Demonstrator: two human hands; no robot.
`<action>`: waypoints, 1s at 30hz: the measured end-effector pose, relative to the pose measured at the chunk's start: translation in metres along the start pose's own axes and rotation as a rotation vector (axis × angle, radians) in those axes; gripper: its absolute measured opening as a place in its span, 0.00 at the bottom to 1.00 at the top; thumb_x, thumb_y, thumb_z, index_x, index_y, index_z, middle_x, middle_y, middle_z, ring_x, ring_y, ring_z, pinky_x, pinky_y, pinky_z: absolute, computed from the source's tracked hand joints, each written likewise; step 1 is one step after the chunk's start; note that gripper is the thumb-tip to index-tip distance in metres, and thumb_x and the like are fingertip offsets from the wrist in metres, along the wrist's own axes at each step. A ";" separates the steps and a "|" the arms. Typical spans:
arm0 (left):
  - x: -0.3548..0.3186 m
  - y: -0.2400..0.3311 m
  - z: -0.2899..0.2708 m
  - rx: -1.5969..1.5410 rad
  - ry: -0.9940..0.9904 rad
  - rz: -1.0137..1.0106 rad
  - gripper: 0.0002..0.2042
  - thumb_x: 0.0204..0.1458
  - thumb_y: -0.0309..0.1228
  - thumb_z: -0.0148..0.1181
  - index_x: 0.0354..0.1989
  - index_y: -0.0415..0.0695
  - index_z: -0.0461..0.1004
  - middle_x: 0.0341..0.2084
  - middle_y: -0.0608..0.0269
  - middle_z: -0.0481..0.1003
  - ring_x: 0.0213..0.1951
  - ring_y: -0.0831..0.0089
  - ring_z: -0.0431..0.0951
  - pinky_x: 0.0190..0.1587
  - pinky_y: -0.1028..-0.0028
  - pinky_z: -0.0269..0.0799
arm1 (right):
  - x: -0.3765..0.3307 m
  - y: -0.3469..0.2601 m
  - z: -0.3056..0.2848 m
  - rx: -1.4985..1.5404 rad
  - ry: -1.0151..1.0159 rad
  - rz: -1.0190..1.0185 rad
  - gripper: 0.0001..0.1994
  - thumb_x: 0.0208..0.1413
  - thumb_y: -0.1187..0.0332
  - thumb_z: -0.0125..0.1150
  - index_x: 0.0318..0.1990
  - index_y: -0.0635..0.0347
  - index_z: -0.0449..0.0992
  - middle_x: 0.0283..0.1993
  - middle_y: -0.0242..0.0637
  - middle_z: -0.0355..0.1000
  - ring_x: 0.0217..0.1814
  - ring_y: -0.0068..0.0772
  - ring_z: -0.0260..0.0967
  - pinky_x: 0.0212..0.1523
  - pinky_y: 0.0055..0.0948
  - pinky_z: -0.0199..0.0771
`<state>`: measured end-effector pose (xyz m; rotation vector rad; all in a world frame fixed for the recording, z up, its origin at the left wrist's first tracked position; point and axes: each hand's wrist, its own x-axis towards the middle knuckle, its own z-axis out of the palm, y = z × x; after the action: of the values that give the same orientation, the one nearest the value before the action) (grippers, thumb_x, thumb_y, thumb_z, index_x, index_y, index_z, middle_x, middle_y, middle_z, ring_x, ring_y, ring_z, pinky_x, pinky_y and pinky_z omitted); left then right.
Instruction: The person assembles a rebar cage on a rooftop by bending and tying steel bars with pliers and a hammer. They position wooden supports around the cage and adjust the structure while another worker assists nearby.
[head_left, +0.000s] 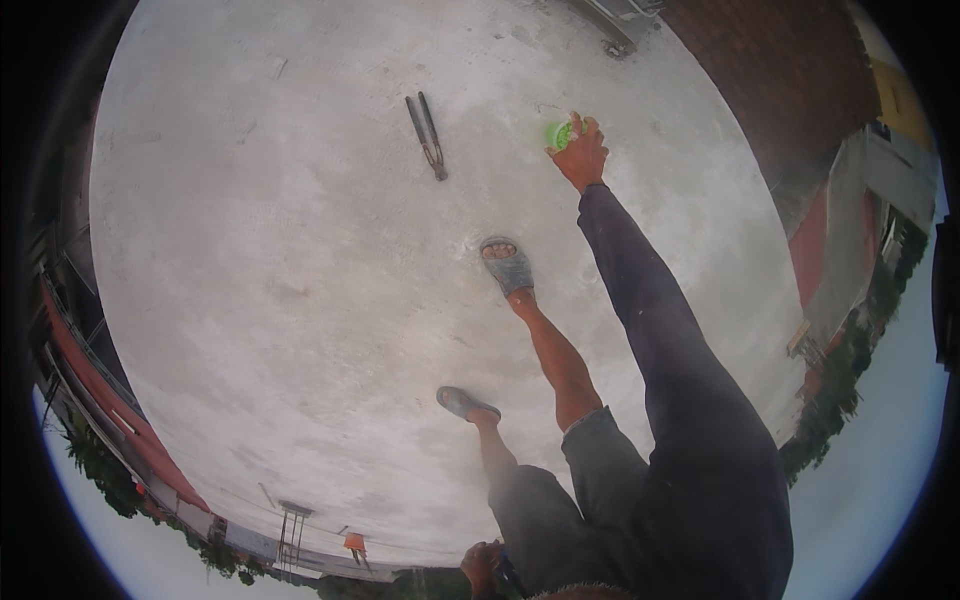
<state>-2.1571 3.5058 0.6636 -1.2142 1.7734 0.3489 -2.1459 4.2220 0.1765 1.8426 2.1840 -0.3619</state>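
My right arm, in a dark sleeve, stretches far forward over the pale concrete floor. At its end my right hand is closed on a small bright green tub, with thumb and fingers about its rim. Light green bits show inside the tub; what they are is too small to tell. To the left of that hand lies a long-handled cutter with dark grips and a metal head, untouched. My left hand is low at the bottom edge, fingers curled beside something dark; whether it holds that is unclear.
My feet in grey slide sandals stand on the concrete. A grey metal object sits at the far edge, with a brown-red roof to the right. Near the lower left rim are a thin-legged stand and an orange object.
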 end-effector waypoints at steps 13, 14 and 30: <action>-0.009 0.125 0.081 0.410 -0.243 0.769 0.21 0.55 0.32 0.62 0.54 0.30 0.70 0.39 0.46 0.79 0.39 0.55 0.83 0.39 0.66 0.78 | -0.160 -0.066 -0.152 -0.034 -0.111 -0.529 0.41 0.47 0.61 0.66 0.72 0.53 0.60 0.65 0.45 0.59 0.61 0.53 0.58 0.54 0.51 0.65; -0.027 0.137 0.084 0.385 -0.230 0.869 0.24 0.54 0.31 0.63 0.56 0.30 0.69 0.43 0.45 0.78 0.43 0.54 0.81 0.42 0.64 0.78 | -0.192 -0.077 -0.185 0.039 -0.276 -0.557 0.42 0.48 0.61 0.66 0.73 0.54 0.57 0.69 0.50 0.58 0.63 0.57 0.60 0.58 0.55 0.66; -0.224 0.244 -0.104 -0.437 -0.409 1.693 0.37 0.55 0.36 0.67 0.70 0.42 0.54 0.63 0.52 0.63 0.64 0.66 0.66 0.62 0.65 0.69 | -0.621 -0.307 -0.583 0.176 -0.041 -1.320 0.41 0.46 0.63 0.66 0.72 0.52 0.59 0.65 0.50 0.60 0.53 0.52 0.64 0.44 0.49 0.70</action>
<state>-2.4003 3.6822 0.8384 0.4458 1.9500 1.8141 -2.3706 3.8051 0.9481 0.1476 3.0593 -0.7945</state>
